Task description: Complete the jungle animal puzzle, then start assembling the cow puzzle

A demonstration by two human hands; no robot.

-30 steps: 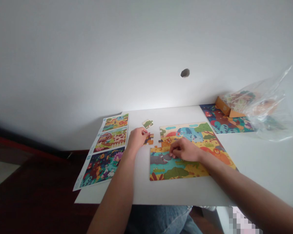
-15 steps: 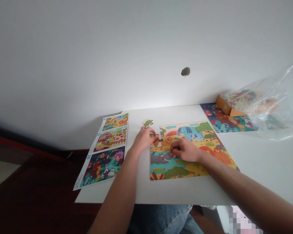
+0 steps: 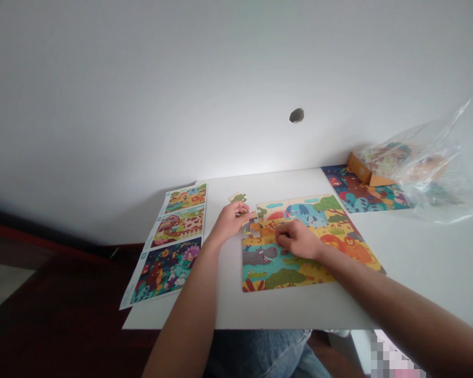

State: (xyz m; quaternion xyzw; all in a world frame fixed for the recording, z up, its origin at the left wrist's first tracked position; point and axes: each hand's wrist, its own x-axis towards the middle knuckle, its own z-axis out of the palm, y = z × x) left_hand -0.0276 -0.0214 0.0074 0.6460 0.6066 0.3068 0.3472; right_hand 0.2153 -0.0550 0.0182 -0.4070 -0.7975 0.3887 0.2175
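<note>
Left hand, head view, has moved a puzzle piece to the left edge of the puzzle since a second ago, thumb and fingertips pinched on it; good fitting probably calls for flat, aligned tabs. Right hand curls on the puzzle, contents unclear. Beneath: white table; behind: pale wall.

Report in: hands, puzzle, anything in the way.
Left hand holding orange-marked piece at left edge of puzzle. Right hand curled over puzzle's middle, hiding part. Loose green piece just beyond left hand.
</note>
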